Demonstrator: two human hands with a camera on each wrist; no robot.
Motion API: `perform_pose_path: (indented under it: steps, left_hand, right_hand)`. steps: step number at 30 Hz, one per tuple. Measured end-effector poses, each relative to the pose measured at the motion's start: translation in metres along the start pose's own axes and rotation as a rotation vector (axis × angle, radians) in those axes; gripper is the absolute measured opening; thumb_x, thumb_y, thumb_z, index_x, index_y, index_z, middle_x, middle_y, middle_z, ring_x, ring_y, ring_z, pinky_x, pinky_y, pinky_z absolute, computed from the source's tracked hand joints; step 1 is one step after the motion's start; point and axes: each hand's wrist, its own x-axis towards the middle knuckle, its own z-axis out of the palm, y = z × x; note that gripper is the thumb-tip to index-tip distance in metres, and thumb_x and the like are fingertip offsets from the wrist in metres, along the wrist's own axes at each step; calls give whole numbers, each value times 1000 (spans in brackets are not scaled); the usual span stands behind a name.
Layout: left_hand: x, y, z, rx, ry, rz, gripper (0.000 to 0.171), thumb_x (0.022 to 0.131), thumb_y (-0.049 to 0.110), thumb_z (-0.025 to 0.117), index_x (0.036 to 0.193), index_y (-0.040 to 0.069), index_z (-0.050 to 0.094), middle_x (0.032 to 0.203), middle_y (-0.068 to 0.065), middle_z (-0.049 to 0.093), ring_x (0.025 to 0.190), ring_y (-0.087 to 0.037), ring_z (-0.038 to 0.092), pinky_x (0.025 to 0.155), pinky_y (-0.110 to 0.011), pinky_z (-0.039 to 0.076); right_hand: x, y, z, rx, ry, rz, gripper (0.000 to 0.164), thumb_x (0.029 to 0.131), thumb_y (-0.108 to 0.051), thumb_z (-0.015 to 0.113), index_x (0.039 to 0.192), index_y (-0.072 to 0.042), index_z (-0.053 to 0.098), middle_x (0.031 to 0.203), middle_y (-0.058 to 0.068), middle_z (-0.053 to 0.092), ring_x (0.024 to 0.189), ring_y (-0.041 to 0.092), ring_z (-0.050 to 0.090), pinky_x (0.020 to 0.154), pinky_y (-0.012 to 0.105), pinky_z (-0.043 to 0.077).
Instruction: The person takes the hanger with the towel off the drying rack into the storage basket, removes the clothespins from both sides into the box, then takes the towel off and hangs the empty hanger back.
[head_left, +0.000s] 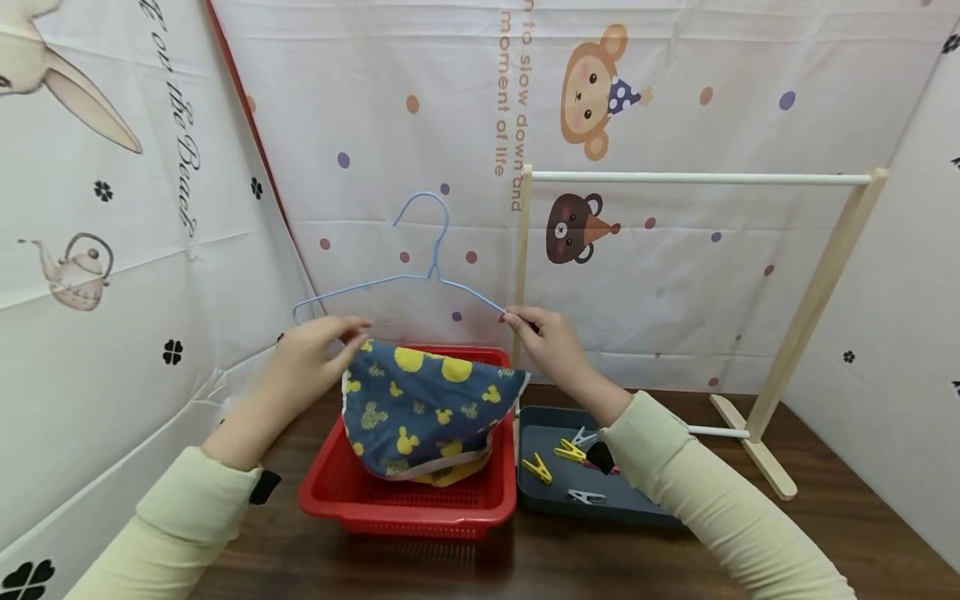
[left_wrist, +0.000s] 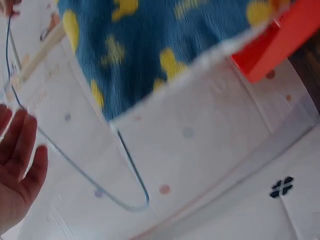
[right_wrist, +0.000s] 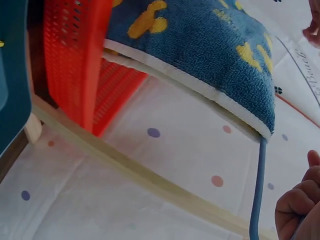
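Hanger [head_left: 434, 268]: I count one, in right hand [head_left: 553, 343].
Cloth [head_left: 427, 408]: one, near left hand [head_left: 309, 354].
Basket [head_left: 408, 511]: one.
Tray [head_left: 542, 435]: one.
Clothespins [head_left: 537, 469]: five visible, below right hand.
Rack [head_left: 697, 178]: one.

This is a small booth set around a table, walled by hanging printed sheets: a white back sheet [head_left: 675, 292] with coloured dots and cartoon animal heads, a white left sheet [head_left: 172, 275] showing a rabbit and teapot, and a white right sheet [head_left: 907, 292] with black clovers. On the dark brown wood-grain tabletop [head_left: 420, 575], a pale wooden rack [head_left: 815, 308] and red plastic basket [head_left: 405, 512] suggest household laundry. Whether a home or studio surrounds it cannot be told.
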Motion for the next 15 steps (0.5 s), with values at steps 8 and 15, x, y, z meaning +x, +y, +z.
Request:
perform_pose_path:
  steps: [8,15]
  left_hand:
    - [16,22,31,30,-336,-181,34,94,24,75,123,6,72,112,-13,74,99,-30,71,87,-50,58]
    - [25,31,57,88,-396,-287,51,91,34,77,132,6,66,128,-20,63,105,-36,69,88,-55,58]
  right_hand:
    - [11,-16,-8,42,-17,80,28,106,-16,55,114,3,74,116,23,74,107,34,67,95,46,54]
    - [19,-32,-12,73,-115,221,31,108,-23,52,118,-2,73,76,9,56,64,20,39,60,28,33]
